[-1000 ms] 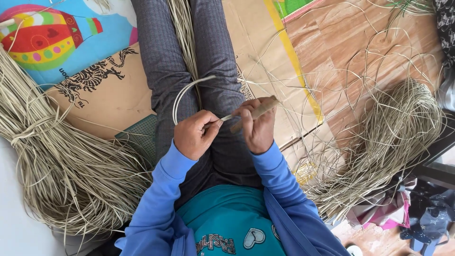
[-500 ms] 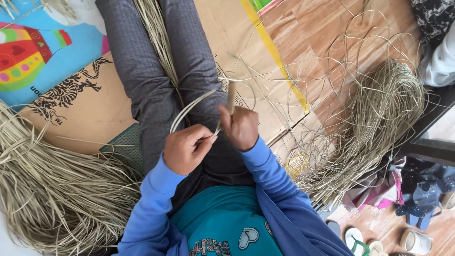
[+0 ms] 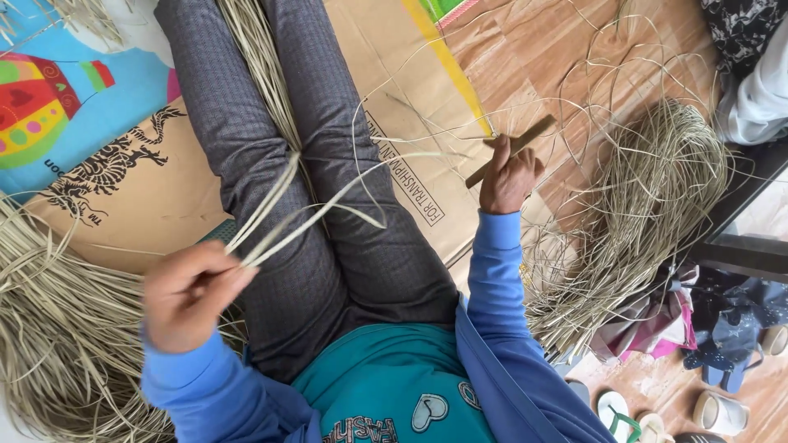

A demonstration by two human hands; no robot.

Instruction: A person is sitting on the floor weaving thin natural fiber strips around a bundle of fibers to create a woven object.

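A pale reed strip [image 3: 328, 209] stretches across the person's lap, splitting into thinner strands that run from the near left up toward the far right. The left hand [image 3: 193, 295], blurred, is closed in a pinch around the near ends of these strands, low over the left thigh. The right hand [image 3: 507, 176] is raised out to the right, over the cardboard's edge, fingers wrapped shut around a short brown wooden stick-like tool [image 3: 510, 151] – whether it carries a blade cannot be told. Fine strands trail between the two hands.

By the look of it, the strip is already parted along most of its visible length. Much stays to be worked: a thick heap of flat straw-coloured strips [image 3: 66, 344] lies at near left, and another bundle [image 3: 254, 57] runs between the grey-trousered legs. To the right, a tangled mound of thin curling strands [image 3: 648, 205] spreads over the wooden floor [image 3: 525, 49] – plausibly finished pieces or offcuts.

No basket or bin shows; the material lies loose on the flattened cardboard [image 3: 394, 57] and a colourful play mat [image 3: 57, 90]. Sandals [image 3: 624, 414] sit at the near right.
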